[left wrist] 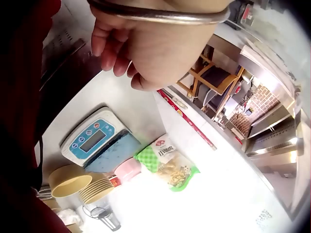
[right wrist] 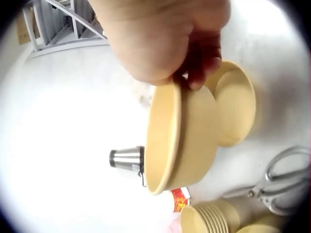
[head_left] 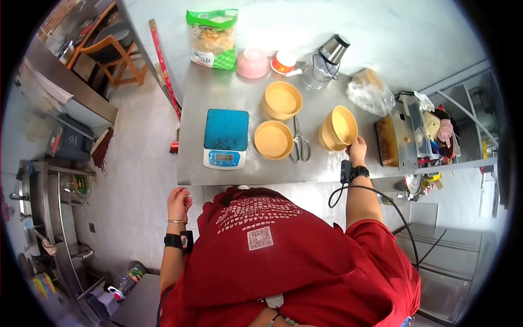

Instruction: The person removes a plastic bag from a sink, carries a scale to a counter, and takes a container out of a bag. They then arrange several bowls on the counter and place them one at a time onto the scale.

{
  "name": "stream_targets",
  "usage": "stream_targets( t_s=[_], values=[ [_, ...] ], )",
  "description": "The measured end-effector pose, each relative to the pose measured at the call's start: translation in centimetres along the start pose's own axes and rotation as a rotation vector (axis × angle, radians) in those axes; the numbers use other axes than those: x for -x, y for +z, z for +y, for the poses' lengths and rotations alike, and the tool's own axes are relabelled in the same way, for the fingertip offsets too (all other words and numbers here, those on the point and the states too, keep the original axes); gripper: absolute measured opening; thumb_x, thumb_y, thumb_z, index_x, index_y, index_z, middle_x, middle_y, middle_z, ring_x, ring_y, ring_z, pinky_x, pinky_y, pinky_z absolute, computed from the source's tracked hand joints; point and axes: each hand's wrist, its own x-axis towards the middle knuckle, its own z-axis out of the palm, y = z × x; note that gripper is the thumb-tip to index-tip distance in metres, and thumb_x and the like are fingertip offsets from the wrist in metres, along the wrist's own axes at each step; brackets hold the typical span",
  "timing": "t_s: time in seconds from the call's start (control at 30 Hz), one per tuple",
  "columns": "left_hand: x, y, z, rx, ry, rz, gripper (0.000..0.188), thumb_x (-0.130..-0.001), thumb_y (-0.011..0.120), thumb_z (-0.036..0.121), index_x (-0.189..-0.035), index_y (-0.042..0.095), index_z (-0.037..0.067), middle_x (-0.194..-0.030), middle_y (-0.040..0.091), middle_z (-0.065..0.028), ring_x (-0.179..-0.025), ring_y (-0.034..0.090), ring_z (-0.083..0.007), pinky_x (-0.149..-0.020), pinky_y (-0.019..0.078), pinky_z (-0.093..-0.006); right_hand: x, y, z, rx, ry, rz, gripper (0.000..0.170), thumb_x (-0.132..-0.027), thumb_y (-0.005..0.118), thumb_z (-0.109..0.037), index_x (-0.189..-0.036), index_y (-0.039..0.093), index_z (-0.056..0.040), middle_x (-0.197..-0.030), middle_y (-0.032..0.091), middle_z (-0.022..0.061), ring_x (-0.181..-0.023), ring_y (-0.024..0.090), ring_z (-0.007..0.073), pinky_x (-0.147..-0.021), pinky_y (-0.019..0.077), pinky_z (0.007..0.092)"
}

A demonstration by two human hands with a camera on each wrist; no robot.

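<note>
My right hand [head_left: 357, 151] pinches the rim of a yellow round bowl [head_left: 344, 124], which it holds tilted on its side. Partly hidden behind it, a second yellow bowl [right wrist: 236, 109] stands on the steel table [head_left: 190, 141]. To the left are a stack of the same bowls [head_left: 282, 101] and another bowl [head_left: 273, 140] by the front. Metal scissors [head_left: 299, 144] lie between these and the held one. My left hand [head_left: 178, 204] hangs beside the table's front left corner, fingers loosely curled and holding nothing.
A digital scale [head_left: 226, 139] with a blue top sits at the left. Along the back are a green snack bag [head_left: 212, 41], a pink bowl [head_left: 252, 64], a red-and-white tub [head_left: 284, 61], a blender [head_left: 325, 62] and a plastic bag [head_left: 370, 92]. A metal box [head_left: 395, 139] stands right.
</note>
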Motion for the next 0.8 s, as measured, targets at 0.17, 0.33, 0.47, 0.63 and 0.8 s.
stream_targets(
  t_s=[0.17,0.33,0.47,0.63,0.8],
  values=[
    [0.1,0.9,-0.1,-0.012,0.028,0.025,0.014,-0.084,0.055,0.014,-0.097,0.053,0.009,-0.079,0.055,-0.0013,-0.062,0.052,-0.0097,-0.057,0.045,-0.0228,3.0,6.9,-4.0,-0.2,-0.077,-0.286,0.023,-0.086,0.047,-0.012,-0.106,0.052,-0.0029,-0.071,0.056,0.0044,-0.051,0.051,0.0096,-0.041,0.041,0.0223],
    [1.1,1.7,0.4,-0.072,0.058,0.086,0.013,-0.084,0.055,0.012,-0.096,0.053,0.009,-0.079,0.056,-0.002,-0.06,0.052,-0.0096,-0.056,0.045,-0.0223,5.5,19.1,-9.0,-0.232,-0.156,-0.606,0.028,-0.085,0.049,-0.011,-0.112,0.049,-0.0012,-0.073,0.057,0.0058,-0.049,0.052,0.0106,-0.042,0.0431,0.0219],
    [2.1,2.3,-0.6,-0.032,0.073,0.163,0.012,-0.083,0.056,0.011,-0.095,0.053,0.008,-0.078,0.057,-0.0022,-0.058,0.053,-0.0091,-0.053,0.045,-0.0213,6.3,28.4,-11.3,-0.138,-0.195,-0.777,0.029,-0.084,0.049,-0.009,-0.112,0.047,0.0007,-0.071,0.057,0.0091,-0.048,0.056,0.0137,-0.043,0.0474,0.0236],
    [4.6,3.3,-2.3,-0.033,0.053,0.254,0.011,-0.084,0.055,0.011,-0.095,0.053,0.009,-0.079,0.057,-0.0029,-0.061,0.054,-0.011,-0.055,0.0456,-0.0227,7.1,35.7,-11.0,-0.037,-0.04,-0.831,0.035,-0.082,0.05,-0.008,-0.115,0.044,0.0022,-0.073,0.059,0.0129,-0.055,0.06,0.018,-0.049,0.0526,0.0285],
    [7.0,2.7,-3.6,-0.004,0.014,0.389,0.011,-0.084,0.055,0.013,-0.094,0.053,0.01,-0.08,0.058,-0.003,-0.062,0.055,-0.012,-0.055,0.0462,-0.0241,6.6,38.9,-8.7,0.057,-0.017,-0.932,0.04,-0.082,0.05,-0.007,-0.12,0.04,0.0023,-0.077,0.06,0.0146,-0.058,0.061,0.0181,-0.049,0.0523,0.0282]
  ],
)
